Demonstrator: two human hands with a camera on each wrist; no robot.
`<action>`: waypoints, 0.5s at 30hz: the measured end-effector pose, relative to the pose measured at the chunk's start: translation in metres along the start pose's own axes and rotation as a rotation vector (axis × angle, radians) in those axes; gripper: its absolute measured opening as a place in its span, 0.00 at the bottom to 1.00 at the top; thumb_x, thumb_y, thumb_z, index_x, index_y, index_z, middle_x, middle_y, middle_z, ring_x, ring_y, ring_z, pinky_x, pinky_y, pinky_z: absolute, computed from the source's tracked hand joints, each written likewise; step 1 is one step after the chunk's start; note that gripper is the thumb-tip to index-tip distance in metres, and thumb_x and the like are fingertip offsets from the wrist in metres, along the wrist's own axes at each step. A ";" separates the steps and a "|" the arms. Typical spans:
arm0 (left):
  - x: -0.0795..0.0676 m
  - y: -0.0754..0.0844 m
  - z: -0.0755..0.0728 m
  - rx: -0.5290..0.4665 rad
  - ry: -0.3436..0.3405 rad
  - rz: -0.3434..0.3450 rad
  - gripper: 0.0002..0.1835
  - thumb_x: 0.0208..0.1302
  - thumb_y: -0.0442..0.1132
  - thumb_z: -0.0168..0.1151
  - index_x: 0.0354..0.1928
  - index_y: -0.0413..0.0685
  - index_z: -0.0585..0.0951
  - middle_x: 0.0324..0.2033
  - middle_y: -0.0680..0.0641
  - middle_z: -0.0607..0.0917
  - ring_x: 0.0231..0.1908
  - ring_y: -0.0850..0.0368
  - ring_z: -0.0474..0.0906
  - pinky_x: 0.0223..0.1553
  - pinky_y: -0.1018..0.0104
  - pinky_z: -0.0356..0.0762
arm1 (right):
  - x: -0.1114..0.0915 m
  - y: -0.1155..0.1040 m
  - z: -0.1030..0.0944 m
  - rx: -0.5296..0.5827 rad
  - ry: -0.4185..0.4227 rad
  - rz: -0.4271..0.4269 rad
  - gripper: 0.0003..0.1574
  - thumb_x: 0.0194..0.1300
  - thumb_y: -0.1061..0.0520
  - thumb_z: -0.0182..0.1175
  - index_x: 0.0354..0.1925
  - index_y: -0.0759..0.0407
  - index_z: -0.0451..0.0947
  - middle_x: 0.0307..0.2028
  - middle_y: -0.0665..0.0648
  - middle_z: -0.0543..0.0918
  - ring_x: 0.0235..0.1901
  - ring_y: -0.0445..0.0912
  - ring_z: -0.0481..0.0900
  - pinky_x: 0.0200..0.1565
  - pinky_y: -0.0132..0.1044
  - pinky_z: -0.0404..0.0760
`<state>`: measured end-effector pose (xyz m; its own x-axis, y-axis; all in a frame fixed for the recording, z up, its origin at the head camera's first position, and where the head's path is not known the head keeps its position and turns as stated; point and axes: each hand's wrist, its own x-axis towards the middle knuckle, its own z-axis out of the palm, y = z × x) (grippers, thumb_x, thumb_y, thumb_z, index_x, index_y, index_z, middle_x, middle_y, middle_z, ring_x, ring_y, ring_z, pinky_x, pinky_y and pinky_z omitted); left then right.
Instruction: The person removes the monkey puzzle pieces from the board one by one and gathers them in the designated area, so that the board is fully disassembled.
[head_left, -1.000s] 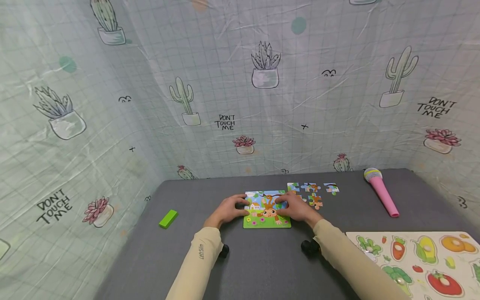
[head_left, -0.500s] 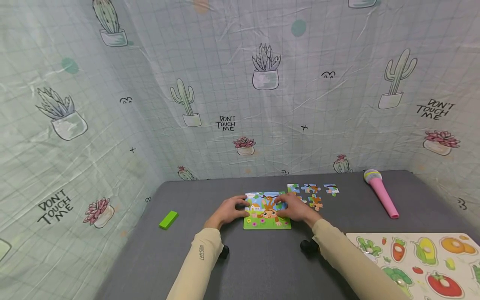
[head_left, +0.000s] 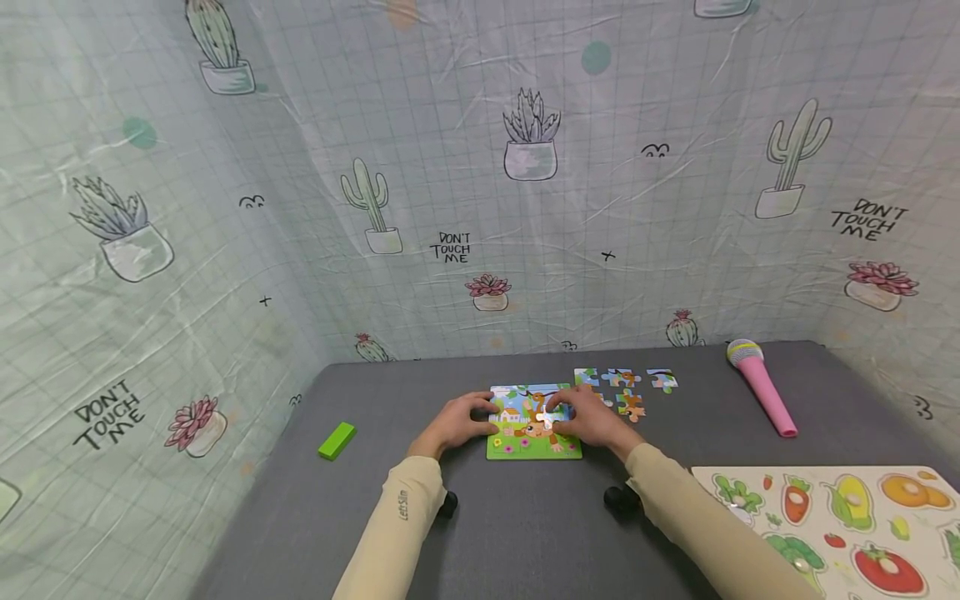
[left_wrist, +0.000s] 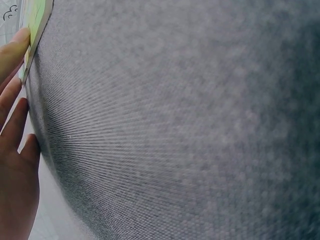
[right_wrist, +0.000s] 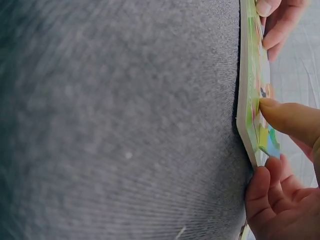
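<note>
A jigsaw puzzle board (head_left: 528, 452) with a monkey, a house and green grass lies flat on the table. My left hand (head_left: 456, 419) rests at its left edge, thumb and fingertips spread on the rim. From the right, my right hand (head_left: 592, 415) reaches over the board and pinches a jigsaw piece (head_left: 546, 417), which is tilted up from the picture and catches the light. The right wrist view shows this piece (right_wrist: 272, 144) standing up between thumb and fingers, its blue and green side partly visible. Loose jigsaw pieces (head_left: 632, 404) lie just beyond the right hand.
A pink toy microphone (head_left: 767, 392) lies at the back right. A board with vegetable and fruit pictures (head_left: 817, 500) covers the front right corner. On the left is a green block (head_left: 337, 440). A printed curtain (head_left: 420, 317) hangs behind the grey table (head_left: 517, 533).
My right hand has tipped a jigsaw piece up from the monkey picture; its shiny surface now covers part of the monkey's face. My left hand has stayed at the board's edge.
</note>
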<state>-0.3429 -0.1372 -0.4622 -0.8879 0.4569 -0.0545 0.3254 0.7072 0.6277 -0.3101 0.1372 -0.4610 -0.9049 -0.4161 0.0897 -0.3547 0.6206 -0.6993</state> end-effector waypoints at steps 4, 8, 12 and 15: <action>0.000 0.001 0.000 0.012 -0.001 -0.005 0.19 0.61 0.45 0.70 0.54 0.49 0.84 0.67 0.48 0.71 0.70 0.45 0.61 0.69 0.45 0.58 | 0.001 -0.002 0.001 -0.003 0.002 0.023 0.13 0.63 0.64 0.65 0.47 0.60 0.81 0.44 0.63 0.67 0.37 0.51 0.62 0.38 0.45 0.66; 0.000 0.001 0.000 0.018 -0.002 -0.007 0.19 0.61 0.45 0.70 0.53 0.48 0.84 0.67 0.48 0.71 0.70 0.45 0.61 0.69 0.46 0.59 | 0.001 -0.003 0.000 0.008 0.004 0.037 0.15 0.63 0.64 0.65 0.49 0.61 0.81 0.42 0.63 0.65 0.34 0.50 0.62 0.36 0.44 0.65; 0.001 0.001 0.000 0.008 0.001 -0.012 0.19 0.61 0.44 0.70 0.53 0.48 0.84 0.67 0.48 0.71 0.70 0.45 0.61 0.69 0.46 0.59 | 0.001 0.001 -0.002 0.019 0.033 0.023 0.16 0.63 0.64 0.65 0.50 0.62 0.82 0.44 0.63 0.67 0.33 0.49 0.63 0.35 0.42 0.65; 0.001 0.001 0.000 0.012 0.001 -0.012 0.19 0.60 0.43 0.70 0.53 0.48 0.84 0.67 0.48 0.72 0.69 0.45 0.61 0.69 0.47 0.59 | -0.001 0.006 -0.004 0.028 0.070 0.015 0.17 0.63 0.65 0.65 0.51 0.62 0.82 0.45 0.62 0.69 0.34 0.49 0.62 0.35 0.42 0.64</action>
<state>-0.3434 -0.1360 -0.4618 -0.8921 0.4476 -0.0611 0.3186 0.7192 0.6174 -0.3128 0.1441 -0.4627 -0.9245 -0.3591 0.1278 -0.3354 0.6072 -0.7203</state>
